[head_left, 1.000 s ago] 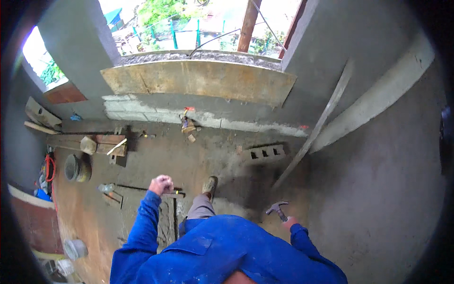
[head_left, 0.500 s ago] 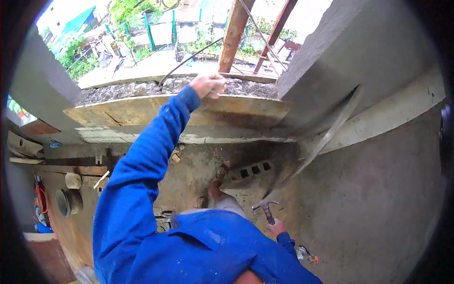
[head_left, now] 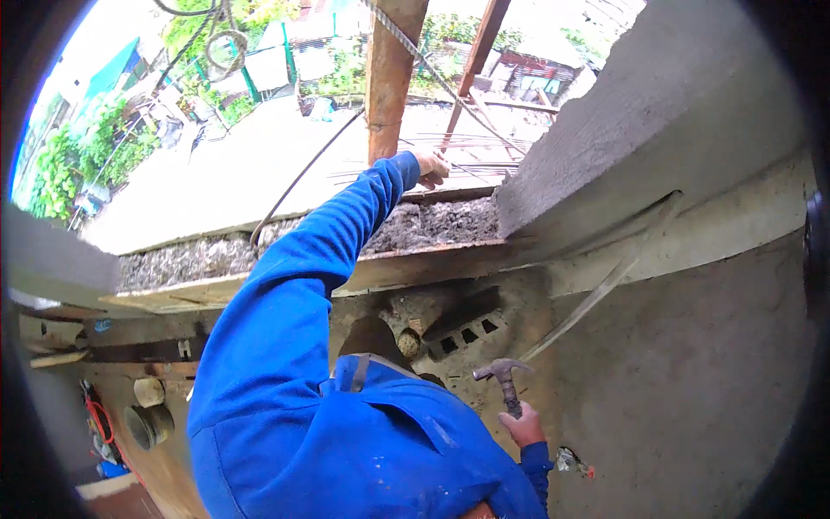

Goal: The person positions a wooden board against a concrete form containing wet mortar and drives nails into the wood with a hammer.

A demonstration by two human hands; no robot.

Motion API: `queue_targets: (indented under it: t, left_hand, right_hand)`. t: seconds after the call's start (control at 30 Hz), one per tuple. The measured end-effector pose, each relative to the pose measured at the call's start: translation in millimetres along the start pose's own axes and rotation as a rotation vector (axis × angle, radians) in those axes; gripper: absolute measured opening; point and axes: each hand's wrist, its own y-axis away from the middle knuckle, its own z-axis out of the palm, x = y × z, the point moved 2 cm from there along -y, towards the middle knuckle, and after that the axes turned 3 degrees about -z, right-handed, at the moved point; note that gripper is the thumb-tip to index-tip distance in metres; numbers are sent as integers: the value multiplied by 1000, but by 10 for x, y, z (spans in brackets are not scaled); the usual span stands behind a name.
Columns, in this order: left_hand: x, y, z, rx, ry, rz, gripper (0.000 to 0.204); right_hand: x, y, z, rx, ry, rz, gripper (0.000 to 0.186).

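My right hand (head_left: pixel 523 426) grips a claw hammer (head_left: pixel 504 386) by its dark handle, low on the right, with the head pointing away from me. My left arm, in a blue sleeve, stretches forward over the rough concrete sill (head_left: pixel 432 223) of the window opening. At its end my left hand (head_left: pixel 431 169) is closed, fingers curled together near a wooden post (head_left: pixel 393 82). Whatever those fingers hold, if anything, is too small to make out. Thin dark rods lie outside just past the hand. A board (head_left: pixel 406 268) runs along the near face of the sill.
A hollow concrete block (head_left: pixel 467 336) lies on the floor below the sill. One slanting wooden strip (head_left: pixel 605 281) leans against the right wall. A bucket (head_left: pixel 147 426) and a red cord (head_left: pixel 102 419) are at the left. Twisted rope (head_left: pixel 432 69) crosses the opening.
My left hand has moved right and farther out past the sill, toward the post. My right hand has come slightly to the right with the hammer still in it. The view has shifted toward the opening.
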Motion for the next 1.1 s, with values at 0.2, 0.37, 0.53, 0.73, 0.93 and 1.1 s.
queue_targets:
  t: [0.2, 0.37, 0.53, 0.73, 0.93, 1.1]
  left_hand:
    - [-159, -724, 22, -115, -76, -8, 27]
    - [-785, -1373, -232, -339, 254, -40, 36]
    - [-714, -1271, 523, -214, 250, -3, 23]
    - [-863, -1240, 417, -172, 211, 127, 19]
    - [-782, -1181, 592, -322, 232, 43, 16]
    - [-1017, -1441, 198, -464, 465, -202, 14]
  right_hand:
    - [-1048, 85, -473, 78, -105, 149, 32]
    - [-1772, -147, -667, 57, -45, 146, 33]
    - [-2206, -201, -699, 85, -133, 254, 33]
    - [-2925, -787, -1093, 84, -50, 117, 36]
    - [-3744, -1330, -1439, 225, -2, -102, 43]
    - [-4226, -1661, -1586, 249, 164, -247, 48]
